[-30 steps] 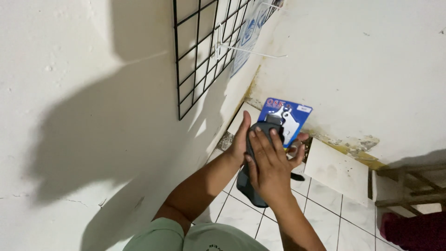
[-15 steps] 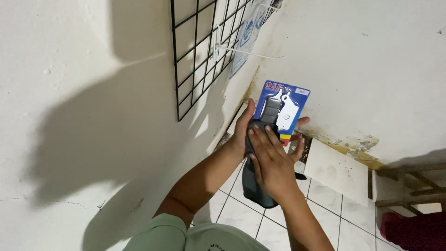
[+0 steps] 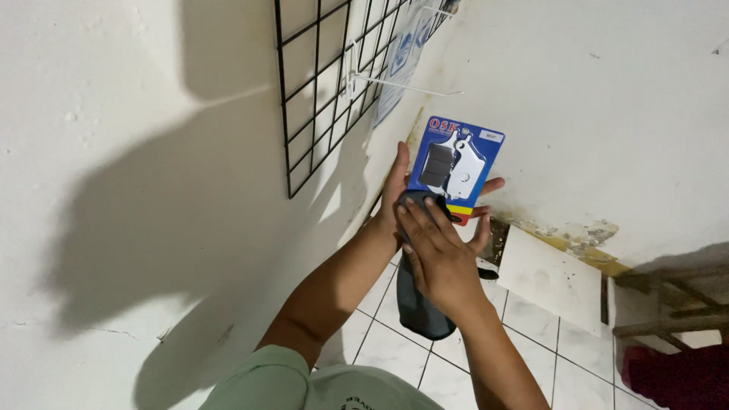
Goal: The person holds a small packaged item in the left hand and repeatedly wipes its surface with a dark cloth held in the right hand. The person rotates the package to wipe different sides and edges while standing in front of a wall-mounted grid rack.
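Observation:
My left hand (image 3: 394, 196) holds a blue blister card (image 3: 457, 162) from behind, thumb along its left edge and fingertips showing past its right edge. The card carries a dark pad and a white metal part under clear plastic. My right hand (image 3: 440, 258) lies flat over a dark grey cloth (image 3: 419, 305), pressing it against the card's lower end. The rest of the cloth hangs down below both hands. The card is upright in front of the white wall corner.
A black wire grid (image 3: 319, 91) hangs on the left wall with a white hook (image 3: 406, 84) sticking out and blue packs (image 3: 398, 62) behind it. A white board (image 3: 550, 277) leans at the wall base. White floor tiles (image 3: 547, 364), a wooden frame (image 3: 672, 304) and something red (image 3: 676, 380) lie right.
Both hands have lifted the card and cloth a little higher, towards the grid. More of the card's front now shows above my right hand.

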